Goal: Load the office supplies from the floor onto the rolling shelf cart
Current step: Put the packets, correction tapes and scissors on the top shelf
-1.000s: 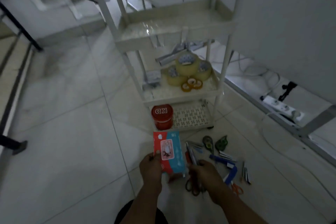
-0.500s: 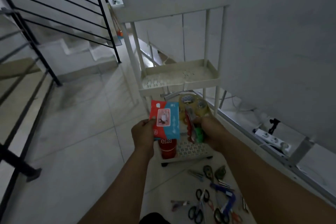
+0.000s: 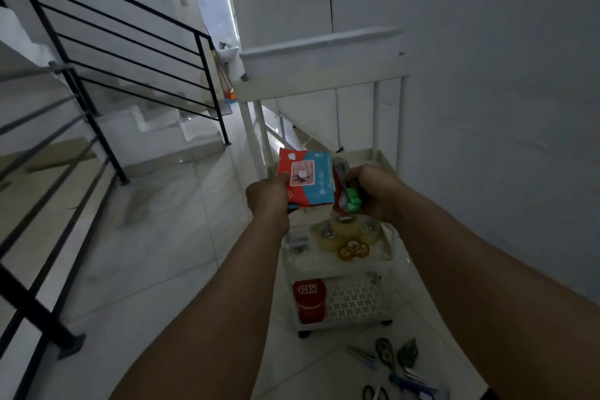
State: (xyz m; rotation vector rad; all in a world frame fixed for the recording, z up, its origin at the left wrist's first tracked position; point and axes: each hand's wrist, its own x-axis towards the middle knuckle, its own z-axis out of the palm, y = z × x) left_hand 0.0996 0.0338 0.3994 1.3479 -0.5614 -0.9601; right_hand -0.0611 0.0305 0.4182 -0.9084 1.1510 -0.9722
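Note:
My left hand (image 3: 268,196) grips a red and blue packet (image 3: 306,180) by its left edge. My right hand (image 3: 378,191) is closed on a bundle of red and green pens or cutters (image 3: 345,188). Both are held up over the white rolling shelf cart (image 3: 386,153), level with its upper shelf. Lower down, a shelf carries several tape rolls (image 3: 345,232) and small clips (image 3: 297,242). A red tin (image 3: 308,300) stands on the bottom shelf. Scissors (image 3: 375,393), correction tapes (image 3: 384,351) and a blue stapler (image 3: 412,381) lie on the floor.
A black stair railing (image 3: 97,127) runs along the left, with steps behind it. A white wall (image 3: 487,107) closes off the right side, right beside the cart. Pale floor tiles (image 3: 156,237) stretch between railing and cart.
I have risen from the floor. Both hands lifted the packet and the pen bundle from floor level up to the cart's upper shelf, and the view tilted upward.

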